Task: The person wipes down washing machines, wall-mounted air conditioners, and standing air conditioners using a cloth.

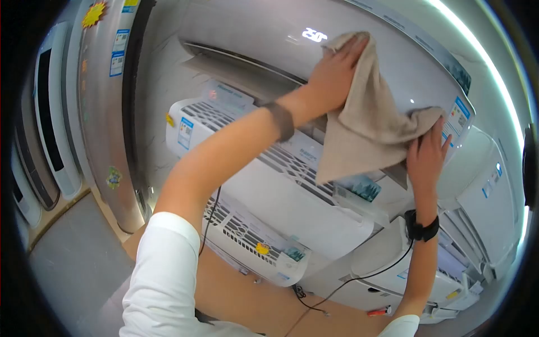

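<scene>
A beige cloth (373, 109) hangs in folds against the front of a wall air conditioner (247, 28) whose display reads about 25.0. My left hand (336, 70) presses the cloth's upper end to the panel, its fingers together on the fabric, just right of the display. Lower right, my right hand (428, 154) is at the cloth's other end, near the unit's right edge and a blue-and-white label (457, 121). Its fingers are partly spread, with the cloth's edge by the fingertips. The middle of the cloth sags between both hands.
More white air conditioners (281, 196) are mounted below, and others (483, 185) stand at the right. Tall floor units (104, 112) line the left side. A black cable (373, 275) runs from my right wrist downward. A bright light strip (483, 56) curves along the upper right.
</scene>
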Available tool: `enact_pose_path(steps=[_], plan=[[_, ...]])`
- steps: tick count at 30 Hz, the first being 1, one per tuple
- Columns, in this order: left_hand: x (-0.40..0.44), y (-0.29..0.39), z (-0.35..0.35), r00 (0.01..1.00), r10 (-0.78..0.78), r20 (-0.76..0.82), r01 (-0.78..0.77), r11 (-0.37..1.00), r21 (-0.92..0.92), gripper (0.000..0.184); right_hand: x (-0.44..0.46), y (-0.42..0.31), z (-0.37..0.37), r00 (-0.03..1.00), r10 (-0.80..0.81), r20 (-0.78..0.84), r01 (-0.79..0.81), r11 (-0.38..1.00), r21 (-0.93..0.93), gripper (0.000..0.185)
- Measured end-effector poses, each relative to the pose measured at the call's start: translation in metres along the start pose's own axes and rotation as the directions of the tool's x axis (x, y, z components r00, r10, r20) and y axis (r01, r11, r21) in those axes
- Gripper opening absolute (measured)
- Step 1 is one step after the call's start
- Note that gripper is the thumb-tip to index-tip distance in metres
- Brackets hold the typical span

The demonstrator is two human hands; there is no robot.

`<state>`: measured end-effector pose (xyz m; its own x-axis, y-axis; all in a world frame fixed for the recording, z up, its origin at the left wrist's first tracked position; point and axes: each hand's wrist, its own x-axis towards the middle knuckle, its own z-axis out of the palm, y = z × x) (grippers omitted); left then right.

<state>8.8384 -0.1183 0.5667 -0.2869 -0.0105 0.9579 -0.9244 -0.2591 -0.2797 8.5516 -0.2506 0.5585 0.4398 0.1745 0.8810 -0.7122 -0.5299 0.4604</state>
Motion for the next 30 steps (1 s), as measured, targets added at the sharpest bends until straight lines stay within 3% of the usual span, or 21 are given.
enact_pose_path(steps=[2, 4, 8, 10, 11, 14, 17, 20, 22, 23, 25, 27, 29, 30], plan=[[0.006, -0.033, -0.008, 0.999, -0.026, 0.023, 0.023, 0.991, 0.128, 0.072, 0.033, -0.010, 0.003, 0.996, 0.062, -0.059, -0.060, 0.998, 0.032, 0.055], [0.014, -0.060, -0.012, 0.998, -0.054, -0.030, 0.057, 0.993, 0.103, 0.068, 0.070, -0.032, 0.002, 0.984, 0.144, -0.102, -0.136, 0.988, 0.079, 0.056], [-0.010, -0.123, 0.002, 0.999, -0.041, 0.024, 0.033, 0.964, 0.265, 0.059, 0.085, -0.115, 0.008, 0.997, 0.047, -0.067, -0.040, 0.994, 0.103, 0.056], [-0.024, -0.151, -0.027, 0.987, -0.141, 0.076, 0.151, 0.978, -0.146, 0.060, 0.080, -0.159, 0.017, 0.996, 0.017, -0.083, -0.005, 0.990, 0.143, 0.058], [-0.031, -0.166, -0.042, 0.975, -0.194, 0.110, 0.221, 0.911, -0.349, 0.061, 0.085, -0.178, 0.021, 0.996, -0.014, -0.091, 0.027, 0.988, 0.152, 0.059], [-0.060, -0.240, -0.042, 0.992, -0.122, 0.029, 0.123, 0.992, -0.024, 0.061, 0.116, -0.217, 0.026, 0.991, 0.098, -0.089, -0.084, 0.984, 0.157, 0.061], [-0.078, -0.289, -0.071, 0.993, -0.109, 0.039, 0.110, 0.994, -0.009, 0.062, 0.157, -0.255, 0.039, 0.980, 0.149, -0.135, -0.128, 0.980, 0.155, 0.058], [-0.088, -0.336, -0.092, 0.978, -0.208, 0.030, 0.207, 0.978, 0.028, 0.069, 0.197, -0.305, 0.050, 0.971, 0.139, -0.196, -0.103, 0.977, 0.186, 0.055], [-0.112, -0.363, -0.097, 0.984, -0.147, 0.099, 0.138, 0.986, 0.096, 0.068, 0.203, -0.348, 0.055, 0.983, 0.097, -0.153, -0.065, 0.977, 0.204, 0.053], [-0.127, -0.370, -0.097, 0.983, -0.119, 0.140, 0.102, 0.987, 0.124, 0.067, 0.201, -0.368, 0.055, 0.993, 0.047, -0.107, -0.025, 0.980, 0.198, 0.053], [-0.155, -0.365, -0.113, 0.959, -0.161, 0.233, 0.183, 0.980, -0.075, 0.066, 0.203, -0.405, 0.050, 0.998, -0.035, -0.052, 0.045, 0.977, 0.206, 0.052], [-0.182, -0.340, -0.162, 0.897, -0.147, 0.417, 0.196, 0.978, -0.077, 0.067, 0.195, -0.448, 0.043, 0.995, -0.099, -0.009, 0.098, 0.966, 0.240, 0.052], [-0.222, -0.310, -0.208, 0.900, -0.221, 0.376, 0.335, 0.902, -0.271, 0.067, 0.173, -0.495, 0.058, 0.989, -0.145, -0.004, 0.133, 0.890, 0.437, 0.052], [-0.250, -0.296, -0.228, 0.910, -0.245, 0.336, 0.349, 0.889, -0.297, 0.065, 0.161, -0.524, 0.036, 0.987, -0.132, 0.096, 0.031, 0.728, 0.684, 0.053]])
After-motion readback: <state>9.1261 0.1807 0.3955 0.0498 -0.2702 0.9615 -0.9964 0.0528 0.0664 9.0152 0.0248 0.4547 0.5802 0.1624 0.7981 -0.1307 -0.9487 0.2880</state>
